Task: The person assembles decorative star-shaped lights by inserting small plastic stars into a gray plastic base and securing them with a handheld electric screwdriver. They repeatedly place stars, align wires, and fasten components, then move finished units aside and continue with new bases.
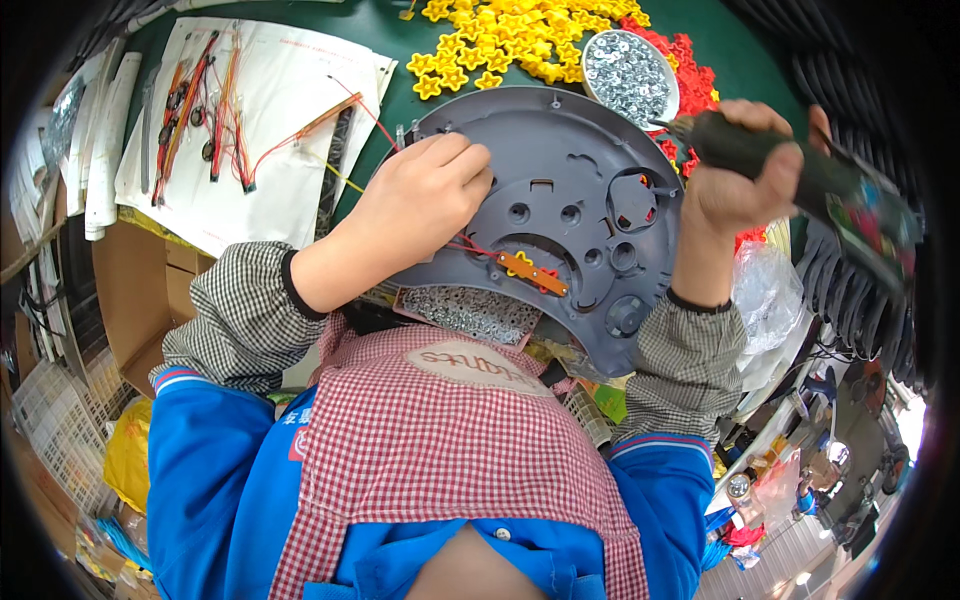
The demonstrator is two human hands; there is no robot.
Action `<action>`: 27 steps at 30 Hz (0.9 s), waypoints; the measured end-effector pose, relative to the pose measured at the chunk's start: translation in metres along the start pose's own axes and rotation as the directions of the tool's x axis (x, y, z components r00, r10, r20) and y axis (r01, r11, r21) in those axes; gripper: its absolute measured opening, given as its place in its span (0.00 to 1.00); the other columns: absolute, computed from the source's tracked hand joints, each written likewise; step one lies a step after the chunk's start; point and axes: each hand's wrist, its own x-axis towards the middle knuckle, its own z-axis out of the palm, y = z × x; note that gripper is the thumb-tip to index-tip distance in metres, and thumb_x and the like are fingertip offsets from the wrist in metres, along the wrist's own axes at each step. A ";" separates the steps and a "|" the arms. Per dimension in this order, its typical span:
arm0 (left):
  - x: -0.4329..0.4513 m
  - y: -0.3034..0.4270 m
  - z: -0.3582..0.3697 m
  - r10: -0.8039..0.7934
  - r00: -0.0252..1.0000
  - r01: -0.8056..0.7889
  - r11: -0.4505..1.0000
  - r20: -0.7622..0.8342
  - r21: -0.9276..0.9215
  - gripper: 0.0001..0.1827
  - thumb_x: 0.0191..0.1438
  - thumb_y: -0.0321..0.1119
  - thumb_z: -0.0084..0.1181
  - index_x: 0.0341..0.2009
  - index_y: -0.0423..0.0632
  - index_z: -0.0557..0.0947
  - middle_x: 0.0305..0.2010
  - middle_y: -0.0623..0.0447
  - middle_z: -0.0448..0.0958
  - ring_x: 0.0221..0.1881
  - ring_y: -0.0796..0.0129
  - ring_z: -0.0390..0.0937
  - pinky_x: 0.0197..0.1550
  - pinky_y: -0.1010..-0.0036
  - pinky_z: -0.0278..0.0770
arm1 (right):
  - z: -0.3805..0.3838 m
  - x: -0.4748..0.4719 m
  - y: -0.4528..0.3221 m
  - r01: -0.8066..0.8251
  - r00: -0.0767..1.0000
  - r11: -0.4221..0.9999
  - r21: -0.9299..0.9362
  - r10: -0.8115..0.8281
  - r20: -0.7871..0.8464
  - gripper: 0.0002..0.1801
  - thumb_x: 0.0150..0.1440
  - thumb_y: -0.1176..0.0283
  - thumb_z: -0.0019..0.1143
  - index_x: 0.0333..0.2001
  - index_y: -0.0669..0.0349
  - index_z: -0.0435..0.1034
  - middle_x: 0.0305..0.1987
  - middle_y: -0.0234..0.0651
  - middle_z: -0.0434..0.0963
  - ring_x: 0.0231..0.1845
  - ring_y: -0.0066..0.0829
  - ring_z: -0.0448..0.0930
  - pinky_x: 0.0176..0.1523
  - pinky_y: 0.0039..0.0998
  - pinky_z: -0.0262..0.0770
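A grey curved plastic housing [525, 165] lies in front of me, with round bosses and slots on its inner face. My left hand [439, 187] rests over the housing's left part with bent fingers. Its fingertips are hidden, so I cannot tell what they pinch. Raised beyond the housing's right edge, my right hand [739, 180] grips a dark power screwdriver [780, 161]. The tool's tip points left, near a white bowl of metal washers [630, 79]. An orange circuit strip [532, 273] with red wires sits along the housing's lower curve, over yellow and red star pieces.
Yellow star-shaped plastic pieces [487, 45] and red ones [686, 71] cover the green table's [397, 30] far side. Wired circuit strips [217, 112] lie on white paper at left. A tray of small metal screws [472, 311] sits below the housing. Dark curved parts [840, 277] are stacked at right.
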 end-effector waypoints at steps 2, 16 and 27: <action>0.002 -0.002 -0.003 -0.006 0.998 0.009 0.999 0.066 -0.053 0.12 0.45 0.28 0.57 0.37 0.44 0.81 0.39 0.53 0.76 0.40 0.62 0.77 0.42 0.70 0.78 | 0.000 0.002 0.016 0.002 1.000 0.999 -0.054 -0.003 -0.014 0.36 0.54 0.61 0.55 0.60 0.70 0.53 0.27 0.48 0.76 0.24 0.34 0.77 0.38 0.34 0.78; 0.089 0.077 0.025 0.003 0.803 0.509 0.518 0.596 -0.688 0.10 0.58 0.30 0.55 0.44 0.46 0.81 0.25 0.50 0.82 0.25 0.65 0.81 0.28 0.70 0.78 | -0.051 -0.030 -0.066 0.013 0.994 0.999 0.053 -0.007 -0.105 0.41 0.56 0.45 0.50 0.64 0.61 0.52 0.30 0.42 0.75 0.31 0.36 0.76 0.43 0.43 0.75; 0.092 0.073 0.058 0.322 0.946 -0.276 0.871 0.046 -0.407 0.10 0.45 0.34 0.64 0.35 0.52 0.81 0.31 0.58 0.72 0.36 0.63 0.75 0.36 0.69 0.77 | -0.070 -0.099 -0.106 -0.093 0.987 0.994 0.055 0.099 -0.127 0.45 0.57 0.45 0.52 0.66 0.63 0.49 0.32 0.39 0.73 0.34 0.33 0.75 0.44 0.41 0.72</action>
